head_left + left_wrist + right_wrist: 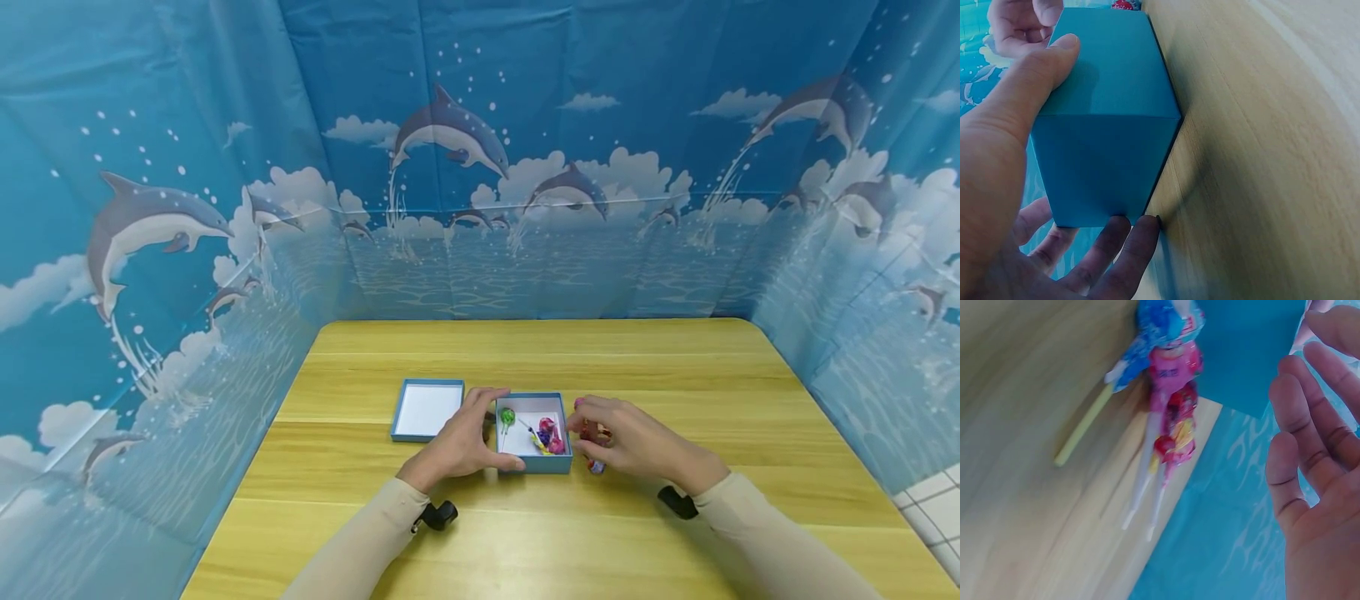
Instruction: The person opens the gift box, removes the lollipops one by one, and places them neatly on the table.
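Observation:
My left hand (463, 442) holds a small blue box (543, 467), its thumb on the near wall and its fingers reaching round the left side to the far wall. Inside the white-lined box lie several wrapped lollipops: a green one (507, 416) at the left and pink ones (550, 435) at the right. Just right of the box is my right hand (630, 437), fingers loosely bent and holding nothing. Close by it on the table, partly covered in the head view, are a blue-wrapped lollipop (1163, 325), a pink lollipop (1175, 372) and a red lollipop (1179, 425).
A shallow blue-edged box lid (429, 409), white inside, lies left of the box. The wooden table (525, 358) meets a dolphin-printed curtain (480, 275) at its back and sides. A dark wrist camera (437, 516) sits on the left wrist.

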Available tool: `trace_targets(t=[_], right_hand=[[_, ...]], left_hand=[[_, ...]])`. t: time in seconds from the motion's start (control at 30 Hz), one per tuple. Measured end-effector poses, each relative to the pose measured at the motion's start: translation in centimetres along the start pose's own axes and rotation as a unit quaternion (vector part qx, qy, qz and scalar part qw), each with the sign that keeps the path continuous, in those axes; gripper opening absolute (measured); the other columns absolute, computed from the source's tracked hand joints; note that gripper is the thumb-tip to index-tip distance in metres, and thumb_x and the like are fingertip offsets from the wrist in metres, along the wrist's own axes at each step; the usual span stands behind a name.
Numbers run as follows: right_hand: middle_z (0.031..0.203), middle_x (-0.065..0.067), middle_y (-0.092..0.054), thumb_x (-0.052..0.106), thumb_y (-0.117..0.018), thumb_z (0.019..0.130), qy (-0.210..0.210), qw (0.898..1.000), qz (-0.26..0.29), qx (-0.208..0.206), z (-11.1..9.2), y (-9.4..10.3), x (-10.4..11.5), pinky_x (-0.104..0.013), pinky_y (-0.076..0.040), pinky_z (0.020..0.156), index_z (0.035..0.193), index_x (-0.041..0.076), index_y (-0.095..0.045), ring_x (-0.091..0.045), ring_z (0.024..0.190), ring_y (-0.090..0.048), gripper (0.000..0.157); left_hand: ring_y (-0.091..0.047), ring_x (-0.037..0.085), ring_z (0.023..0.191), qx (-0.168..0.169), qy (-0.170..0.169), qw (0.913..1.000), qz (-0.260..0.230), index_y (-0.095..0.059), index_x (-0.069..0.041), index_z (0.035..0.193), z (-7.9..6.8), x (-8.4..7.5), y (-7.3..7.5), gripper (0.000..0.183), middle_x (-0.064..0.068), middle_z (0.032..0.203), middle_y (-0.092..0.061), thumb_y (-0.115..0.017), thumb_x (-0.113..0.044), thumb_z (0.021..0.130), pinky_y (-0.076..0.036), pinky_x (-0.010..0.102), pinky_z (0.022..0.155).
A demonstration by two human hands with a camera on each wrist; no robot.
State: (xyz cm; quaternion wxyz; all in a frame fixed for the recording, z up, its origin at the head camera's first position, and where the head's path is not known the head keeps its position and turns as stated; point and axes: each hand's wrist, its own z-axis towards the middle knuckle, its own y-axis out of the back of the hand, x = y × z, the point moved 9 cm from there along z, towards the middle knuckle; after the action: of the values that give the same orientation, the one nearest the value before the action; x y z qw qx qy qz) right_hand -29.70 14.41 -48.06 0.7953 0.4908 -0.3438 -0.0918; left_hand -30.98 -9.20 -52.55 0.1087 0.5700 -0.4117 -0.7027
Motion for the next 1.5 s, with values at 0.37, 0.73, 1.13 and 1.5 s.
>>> trace_targets(t=[0.37, 0.73, 1.13, 1.5], right_hand=[[0.102, 0.01, -0.071, 0.012, -0.082, 0.11, 0.0, 1.0, 0.003, -0.001, 1.6, -0.3, 1.0, -0.02, -0.052, 0.067, 0.126, 0.015, -0.082, -0.015, 0.073, -0.062, 0.016], [0.124, -0.005, -0.08, 0.023, -0.081, 0.113, -0.021, 0.999, -0.016, 0.021, 3.6, -0.7, 1.8, -0.025, -0.059, 0.077, 0.136, 0.013, -0.08, -0.014, 0.083, -0.068, 0.025], [0.13, -0.009, -0.079, 0.024, -0.082, 0.112, -0.028, 0.997, -0.024, 0.063, 5.7, -1.7, 2.6, -0.03, -0.062, 0.084, 0.144, 0.01, -0.079, -0.021, 0.095, -0.073, 0.035], [0.143, -0.016, -0.077, 0.02, -0.079, 0.114, -0.031, 0.988, -0.02, 0.152, 8.3, -4.0, 2.8, -0.034, -0.066, 0.089, 0.162, 0.003, -0.067, -0.017, 0.099, -0.076, 0.053]], left_hand=[[-0.058, 0.034, 0.158, 0.0, -0.003, 1.0, -0.001, -0.035, -0.024, 0.184, 0.0, 0.2, -0.3, 0.118, 0.008, 0.18, -0.043, -0.1, -0.057, 0.091, -0.053, 0.062, 0.129], [-0.06, 0.033, 0.156, 0.0, -0.008, 1.0, -0.002, -0.036, -0.024, 0.184, -0.1, 0.1, -0.2, 0.118, 0.008, 0.179, -0.043, -0.1, -0.058, 0.091, -0.054, 0.061, 0.128], [-0.06, 0.033, 0.155, -0.001, -0.008, 1.0, -0.001, -0.036, -0.025, 0.183, -0.1, 0.0, -0.1, 0.117, 0.008, 0.179, -0.043, -0.1, -0.059, 0.091, -0.054, 0.061, 0.128], [-0.06, 0.032, 0.155, 0.001, -0.013, 0.9999, -0.008, -0.037, -0.026, 0.183, -0.1, 0.0, -0.1, 0.115, 0.007, 0.179, -0.042, -0.1, -0.058, 0.092, -0.054, 0.06, 0.128]])
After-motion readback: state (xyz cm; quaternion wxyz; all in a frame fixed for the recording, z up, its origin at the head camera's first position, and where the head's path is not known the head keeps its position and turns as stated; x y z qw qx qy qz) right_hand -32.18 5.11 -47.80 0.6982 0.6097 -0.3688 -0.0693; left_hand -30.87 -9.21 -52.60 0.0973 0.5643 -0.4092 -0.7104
